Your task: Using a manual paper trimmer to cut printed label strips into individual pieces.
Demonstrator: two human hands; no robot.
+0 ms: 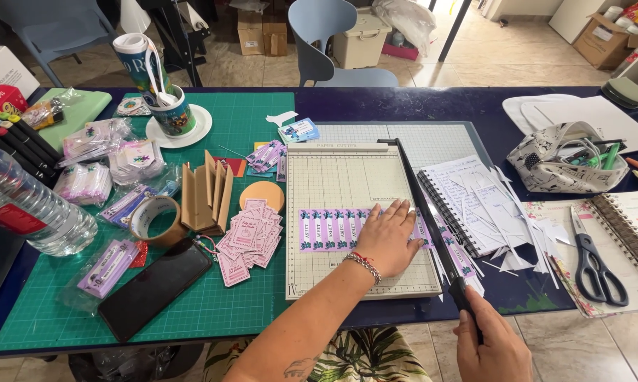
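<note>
Lying flat across the paper cutter (333, 212), long axis left to right, its right end crossing under the blade arm (425, 212): a purple printed label strip (333, 229). Pressing down on that strip, fingers spread flat, the nearer left hand (390, 237). Clamping shut round the blade handle (467, 304) at the near edge, the right hand (492, 346). Piling up beyond the blade, white paper trimmings (517, 247).

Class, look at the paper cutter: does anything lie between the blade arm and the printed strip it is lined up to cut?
Nothing visible does. The left hand presses the printed strip flat on the cutter board, fingers beside the blade arm, not under it. The right hand grips the handle.
</note>
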